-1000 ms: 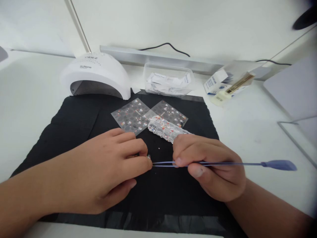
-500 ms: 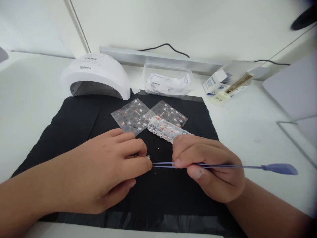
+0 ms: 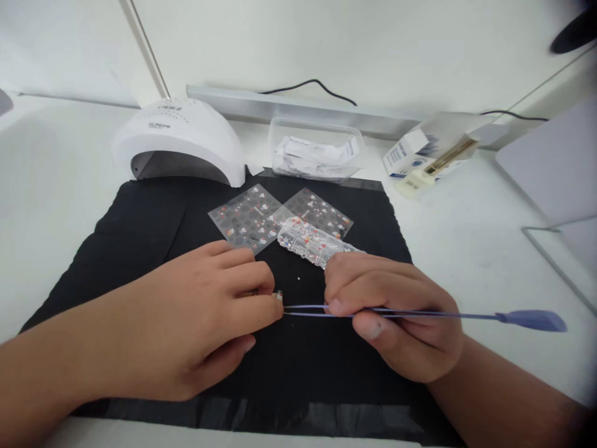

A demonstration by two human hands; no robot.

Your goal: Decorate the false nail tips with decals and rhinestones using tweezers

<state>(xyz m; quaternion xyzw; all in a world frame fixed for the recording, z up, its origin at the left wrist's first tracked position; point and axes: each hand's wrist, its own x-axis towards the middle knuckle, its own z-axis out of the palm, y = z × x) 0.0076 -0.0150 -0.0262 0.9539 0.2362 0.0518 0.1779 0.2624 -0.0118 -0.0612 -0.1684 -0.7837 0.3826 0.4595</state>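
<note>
The white dome-shaped plastic nail lamp point(image 3: 180, 140) at the back left of the black mat carries two pieces of lettering on its top shell. The lower one, in small grey type, reads "SUNone". Above it, near the crown among a pattern of small dots, stands a dark word seen upside down from this side; it looks like "OEIEZ", though the letters are too small to be sure. The white and blue cardboard box point(image 3: 405, 158) at the back right bears a round blue mark and lines of print, none legible. The folded white paper slips in the clear plastic tub point(image 3: 317, 150) show faint print that cannot be read.
</note>
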